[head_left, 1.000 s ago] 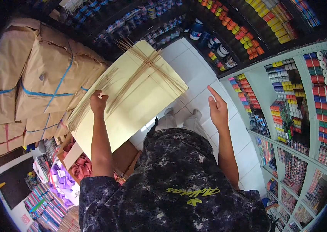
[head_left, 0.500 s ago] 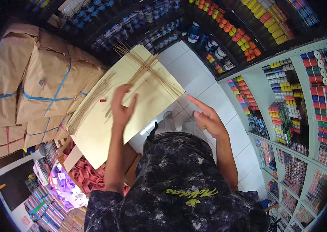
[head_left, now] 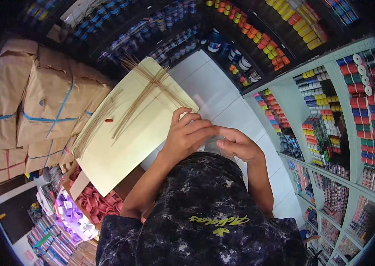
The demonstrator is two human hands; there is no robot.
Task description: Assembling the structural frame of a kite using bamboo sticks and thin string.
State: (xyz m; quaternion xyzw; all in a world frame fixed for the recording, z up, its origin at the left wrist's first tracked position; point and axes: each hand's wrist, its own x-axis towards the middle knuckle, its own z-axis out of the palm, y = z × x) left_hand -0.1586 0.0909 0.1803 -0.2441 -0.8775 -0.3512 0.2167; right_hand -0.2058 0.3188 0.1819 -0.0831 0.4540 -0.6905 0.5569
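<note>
In front of my body, my left hand [head_left: 188, 134] has its bent fingers brought together at the index fingertip of my right hand [head_left: 243, 148]. The right index finger stretches toward the left hand, while its thumb presses on the curled other fingers. Whatever lies between the fingers is too small or hidden to make out. Beyond the hands, a pale yellow board [head_left: 121, 159] carries thin brown sticks [head_left: 136, 108], some in a crossed bundle. More sticks [head_left: 92, 126] lie along its left side. Between these groups rests a small red piece [head_left: 108, 120].
Paper-wrapped parcels [head_left: 48, 99] tied with blue cord stack up at the left. Below the board sits a box of pink-red strips [head_left: 96, 201], beside purple-and-white ribbons [head_left: 70, 213]. Shelves of coloured spools [head_left: 360, 106] line the right; dark racks [head_left: 152, 31] stand behind. White tiles [head_left: 223, 95] cover the floor.
My left hand has moved right, off the board, and its fingers have closed against the right index finger. My right hand has stayed near its place, index finger still stretched.
</note>
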